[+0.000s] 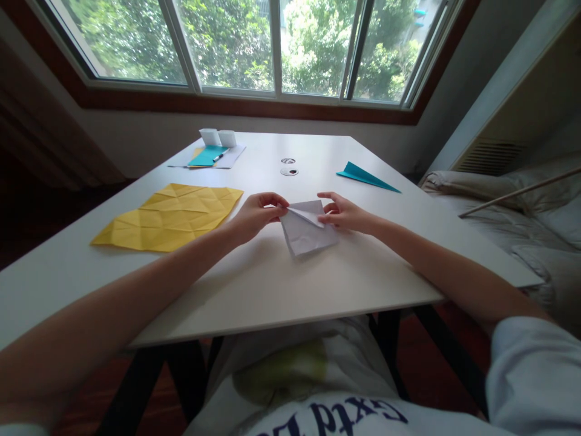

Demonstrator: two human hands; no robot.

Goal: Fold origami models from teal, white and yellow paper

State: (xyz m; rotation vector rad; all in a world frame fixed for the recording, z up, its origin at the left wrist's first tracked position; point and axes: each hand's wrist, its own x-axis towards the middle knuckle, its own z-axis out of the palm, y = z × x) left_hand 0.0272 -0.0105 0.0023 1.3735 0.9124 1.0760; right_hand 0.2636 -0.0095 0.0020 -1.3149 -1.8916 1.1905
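White folded paper (306,233) lies mid-worktop (272,284) between your hands: your left hand (256,215) pinches its upper left corner, your right hand (345,213) pins the top flap. It looks light, thin and easily creased, so grip it at the edges. A creased yellow sheet (170,217) lies left.

Creased yellow sheet (170,217) at table's (254,290) left; teal paper plane (367,177) far right; two white cups (218,137), pen (219,157) on teal sheet (207,156) far left.

Bare forearms, pale blue short sleeve (535,369), printed white shirt (318,387).
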